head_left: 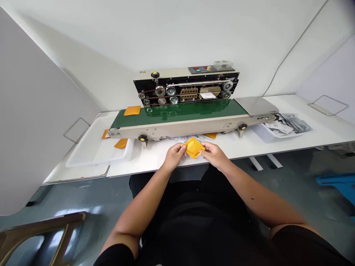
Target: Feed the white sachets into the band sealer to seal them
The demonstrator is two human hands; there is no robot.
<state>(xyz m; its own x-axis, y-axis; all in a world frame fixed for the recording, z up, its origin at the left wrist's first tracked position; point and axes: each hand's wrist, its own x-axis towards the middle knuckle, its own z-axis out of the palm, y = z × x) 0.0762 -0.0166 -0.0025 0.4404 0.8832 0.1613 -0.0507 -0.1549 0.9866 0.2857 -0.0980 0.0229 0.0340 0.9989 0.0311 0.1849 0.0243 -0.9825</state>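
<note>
Between my two hands is a small orange pouch (194,147), turned cornerwise, close to the table's front edge. My left hand (175,155) pinches its left corner and my right hand (212,153) grips the right one. Just beyond stands a band sealing machine (188,96) with a green conveyor belt (183,114). Another orange pouch (132,110) lies flat on the belt's left end. Partly hidden under the conveyor are printed white packets (177,139) and one more orange pouch (210,135).
A white tray (83,159) at the left holds orange pouches (121,143). At the right, a white bin (267,136) is filled with grey and white packets (291,125). A brown chair (66,229) and a blue stool (337,183) stand on the floor.
</note>
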